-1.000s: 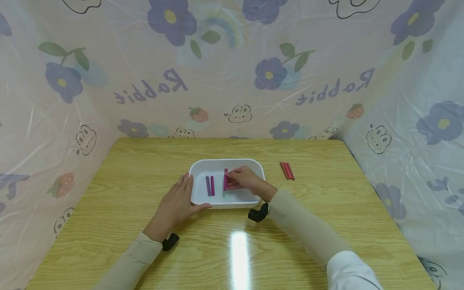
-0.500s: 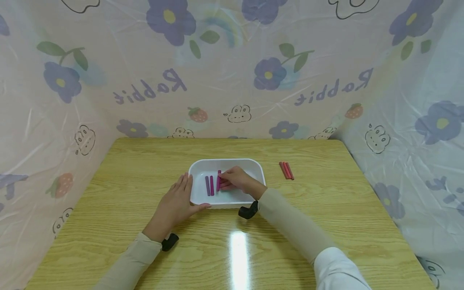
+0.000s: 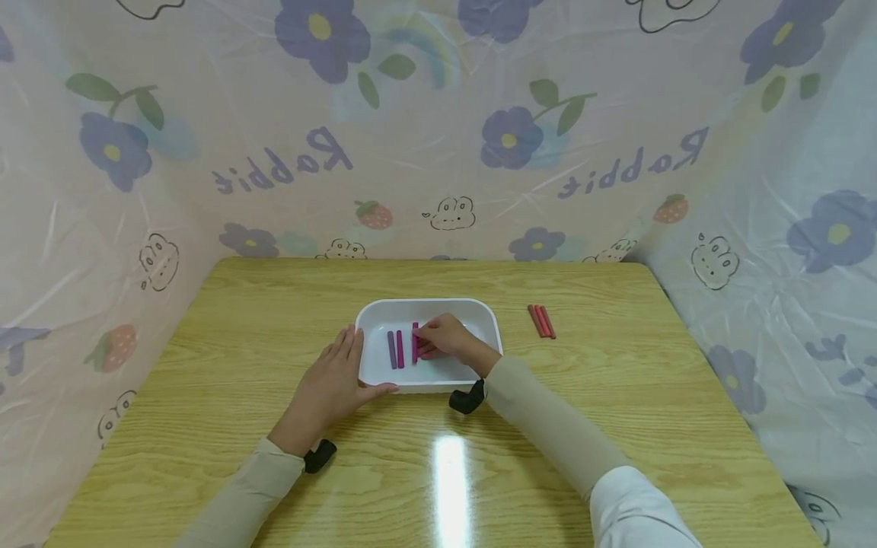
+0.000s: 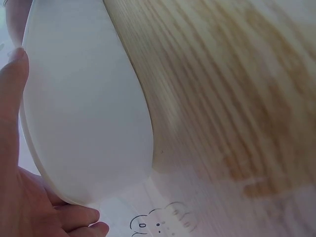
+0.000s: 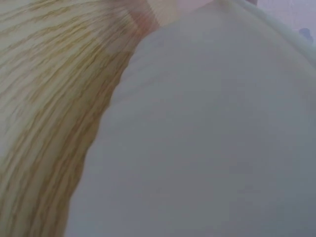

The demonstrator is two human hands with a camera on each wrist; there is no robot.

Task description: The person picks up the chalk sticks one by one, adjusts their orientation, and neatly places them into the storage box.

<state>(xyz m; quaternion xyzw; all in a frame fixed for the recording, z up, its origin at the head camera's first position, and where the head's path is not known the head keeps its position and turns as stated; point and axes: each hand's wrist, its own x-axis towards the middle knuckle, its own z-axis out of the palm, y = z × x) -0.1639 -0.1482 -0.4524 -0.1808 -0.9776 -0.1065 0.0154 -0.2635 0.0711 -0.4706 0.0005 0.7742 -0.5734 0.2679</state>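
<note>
A white tray (image 3: 384, 385) stands on the table with a dull purple crayon (image 3: 392, 350) and a magenta crayon (image 3: 400, 349) side by side in its left part. Just right of them, my right hand (image 3: 452, 339) pinches another magenta crayon (image 3: 415, 342) by its side, low inside the tray. My left hand (image 3: 332, 384) rests against the tray's left front corner, thumb along the front rim and fingers along the left side. In the left wrist view the fingers (image 4: 79, 217) touch the tray's outer edge. Only the tray's outer wall (image 5: 197, 138) fills most of the right wrist view; that hand's grip is hidden there.
Several red and brownish crayons (image 3: 542, 322) lie together on the wooden table (image 3: 589, 380), right of the tray. A patterned curtain (image 3: 411, 152) hangs behind the table and along both sides.
My right hand has moved left inside the tray with the magenta crayon, closer to the two lying crayons, and has stayed nearly still since. The left hand keeps its place.
</note>
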